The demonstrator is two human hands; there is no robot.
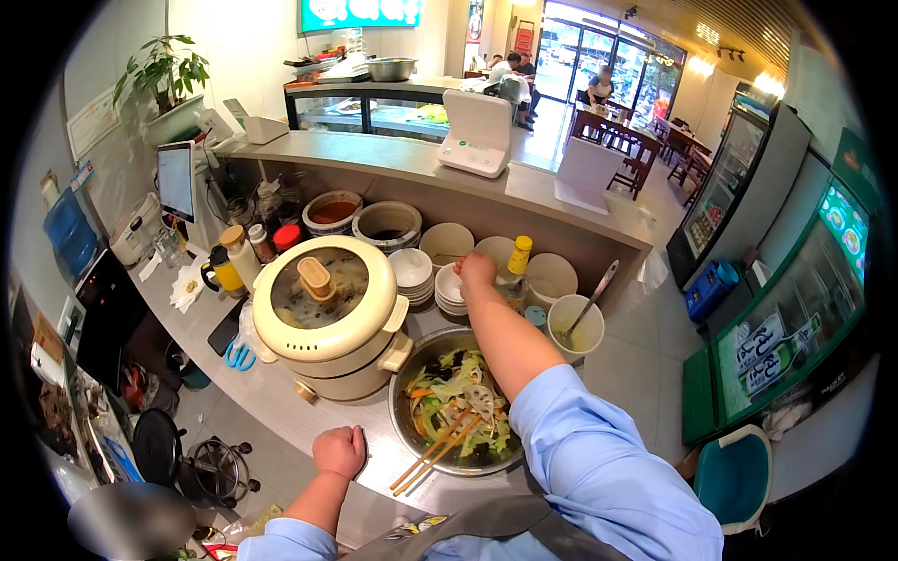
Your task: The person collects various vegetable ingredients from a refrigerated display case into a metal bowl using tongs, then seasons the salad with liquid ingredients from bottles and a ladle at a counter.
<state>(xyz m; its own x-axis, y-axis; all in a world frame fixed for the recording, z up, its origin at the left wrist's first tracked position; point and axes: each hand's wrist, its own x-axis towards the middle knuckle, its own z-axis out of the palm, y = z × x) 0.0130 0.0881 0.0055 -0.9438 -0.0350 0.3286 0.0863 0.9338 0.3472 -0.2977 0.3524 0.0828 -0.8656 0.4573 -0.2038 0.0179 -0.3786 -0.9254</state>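
My left hand (pixel 339 451) rests on the counter's near edge with its fingers curled in, and nothing shows in it. My right hand (pixel 477 272) reaches across the counter beside a stack of small white bowls (pixel 450 293); its fingertips are partly hidden. Below that arm stands a steel mixing bowl (pixel 401 428) of mixed vegetables, with lotus root slices (pixel 479 401) and dark fungus. Wooden chopsticks (pixel 436 452) lean over the bowl's near rim. To its left sits a cream electric pot (pixel 337 350) under a glass lid (pixel 295 287).
A yellow-capped bottle (pixel 519 256) and a white tub (pixel 575 319) with a spoon stand right of my right hand. Crocks of sauce (pixel 333 210) line the back. Blue-handled scissors (pixel 240 356) and a phone (pixel 224 335) lie left of the pot. People are at tables beyond.
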